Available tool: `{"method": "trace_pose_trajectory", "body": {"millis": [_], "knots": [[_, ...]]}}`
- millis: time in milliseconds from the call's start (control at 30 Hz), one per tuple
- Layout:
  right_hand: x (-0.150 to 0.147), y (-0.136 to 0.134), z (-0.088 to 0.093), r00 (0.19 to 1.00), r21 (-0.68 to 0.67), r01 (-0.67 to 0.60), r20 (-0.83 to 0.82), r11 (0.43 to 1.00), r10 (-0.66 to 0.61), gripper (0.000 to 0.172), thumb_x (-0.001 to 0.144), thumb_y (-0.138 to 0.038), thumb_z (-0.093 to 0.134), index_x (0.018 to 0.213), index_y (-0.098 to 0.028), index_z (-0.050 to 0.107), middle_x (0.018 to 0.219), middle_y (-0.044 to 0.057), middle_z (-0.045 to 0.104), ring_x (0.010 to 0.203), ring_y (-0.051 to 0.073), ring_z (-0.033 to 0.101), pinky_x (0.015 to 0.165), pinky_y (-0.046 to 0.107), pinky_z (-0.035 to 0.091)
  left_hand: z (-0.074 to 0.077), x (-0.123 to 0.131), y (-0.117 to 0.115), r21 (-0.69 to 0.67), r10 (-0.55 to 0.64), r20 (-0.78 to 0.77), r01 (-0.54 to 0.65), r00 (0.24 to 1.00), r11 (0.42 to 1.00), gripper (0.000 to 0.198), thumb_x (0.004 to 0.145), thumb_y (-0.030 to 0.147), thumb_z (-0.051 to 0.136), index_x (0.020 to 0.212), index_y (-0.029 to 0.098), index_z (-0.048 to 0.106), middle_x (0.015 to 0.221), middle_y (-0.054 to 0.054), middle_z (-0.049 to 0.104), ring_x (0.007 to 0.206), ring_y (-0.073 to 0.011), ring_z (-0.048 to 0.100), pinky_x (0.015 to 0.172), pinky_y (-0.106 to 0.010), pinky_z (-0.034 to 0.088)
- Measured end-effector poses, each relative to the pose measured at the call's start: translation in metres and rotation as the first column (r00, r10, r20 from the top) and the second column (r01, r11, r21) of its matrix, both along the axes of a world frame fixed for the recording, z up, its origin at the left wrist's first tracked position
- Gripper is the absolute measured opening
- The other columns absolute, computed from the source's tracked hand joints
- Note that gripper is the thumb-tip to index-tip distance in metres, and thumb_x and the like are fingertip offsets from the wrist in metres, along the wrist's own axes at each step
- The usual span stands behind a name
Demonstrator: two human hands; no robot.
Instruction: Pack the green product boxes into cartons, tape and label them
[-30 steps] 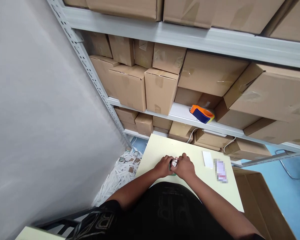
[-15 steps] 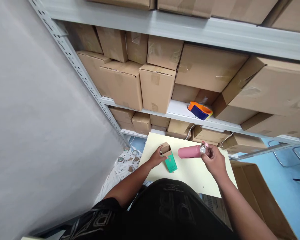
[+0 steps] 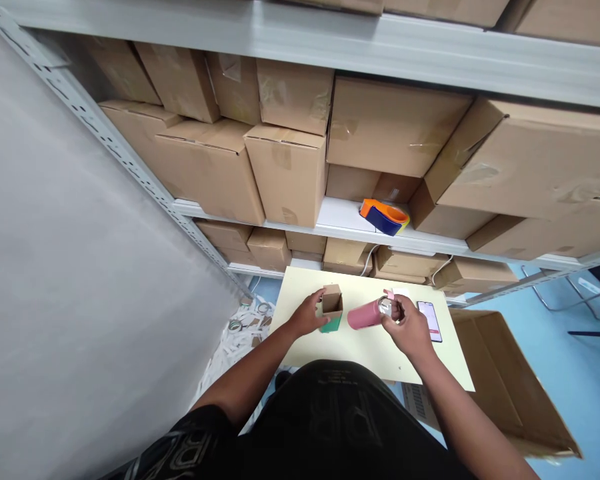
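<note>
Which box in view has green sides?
The small open-topped box in the left hand; the shelf boxes are brown and larger.

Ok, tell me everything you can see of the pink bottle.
The bottle is a smooth-looking pink cylinder with a shiny silvery end, where a pink piece sticks out. The right hand holds it by that end. It is tilted well over, its other end pointing toward the green box but apart from it. It shows against the table; whether they touch, I can't tell.
</note>
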State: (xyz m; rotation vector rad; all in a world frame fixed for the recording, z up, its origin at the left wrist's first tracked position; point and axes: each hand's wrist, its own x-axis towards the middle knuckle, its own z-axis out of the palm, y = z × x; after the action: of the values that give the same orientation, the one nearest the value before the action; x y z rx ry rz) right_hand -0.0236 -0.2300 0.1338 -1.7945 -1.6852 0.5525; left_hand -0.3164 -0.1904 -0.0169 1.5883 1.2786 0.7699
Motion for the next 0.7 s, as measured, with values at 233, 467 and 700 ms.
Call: {"method": "trace_pose_trajectory", "body": {"millis": [233, 467, 700], "knots": [[0.01, 0.003, -0.003, 1.0, -0.014, 0.008, 0.004, 1.0, -0.008, 0.046, 0.072, -0.038, 0.066, 0.115, -0.023, 0.065, 0.079, 0.0, 0.069, 0.068, 0.02, 0.064, 0.067, 0.032, 0.052, 0.019, -0.005, -0.02, 0.201, -0.032, -0.183, 0.069, 0.983, 0.977, 0.102, 0.072, 0.03, 0.084, 0.16, 0.02, 0.033, 0.167, -0.018, 0.029, 0.154, -0.0372, 0.028, 0.125, -0.057, 0.029], [-0.001, 0.007, 0.017, 0.996, 0.02, -0.005, -0.086, 1.0, 0.006, 0.045, 0.073, -0.039, 0.071, 0.115, -0.024, 0.066, 0.08, 0.0, 0.069, 0.067, 0.019, 0.062, 0.068, 0.032, 0.051, 0.092, 0.034, -0.021, 0.396, -0.145, -0.227, 0.228, 0.963, 0.889, 0.095, 0.076, 0.041, 0.084, 0.157, 0.022, 0.038, 0.164, -0.016, 0.037, 0.154, -0.0361, 0.029, 0.127, -0.055, 0.027], [-0.013, 0.009, 0.031, 0.872, 0.072, -0.17, -0.454, 0.983, 0.184, 0.055, 0.077, -0.054, 0.079, 0.119, -0.022, 0.063, 0.106, 0.008, 0.072, 0.084, 0.021, 0.066, 0.076, 0.034, 0.054, 0.131, 0.071, -0.028, 0.125, -0.208, 0.069, 0.198, 0.976, 0.972, 0.08, 0.075, 0.042, 0.084, 0.145, 0.024, 0.05, 0.134, -0.01, 0.064, 0.114, -0.0299, 0.064, 0.098, -0.043, 0.053]]}}
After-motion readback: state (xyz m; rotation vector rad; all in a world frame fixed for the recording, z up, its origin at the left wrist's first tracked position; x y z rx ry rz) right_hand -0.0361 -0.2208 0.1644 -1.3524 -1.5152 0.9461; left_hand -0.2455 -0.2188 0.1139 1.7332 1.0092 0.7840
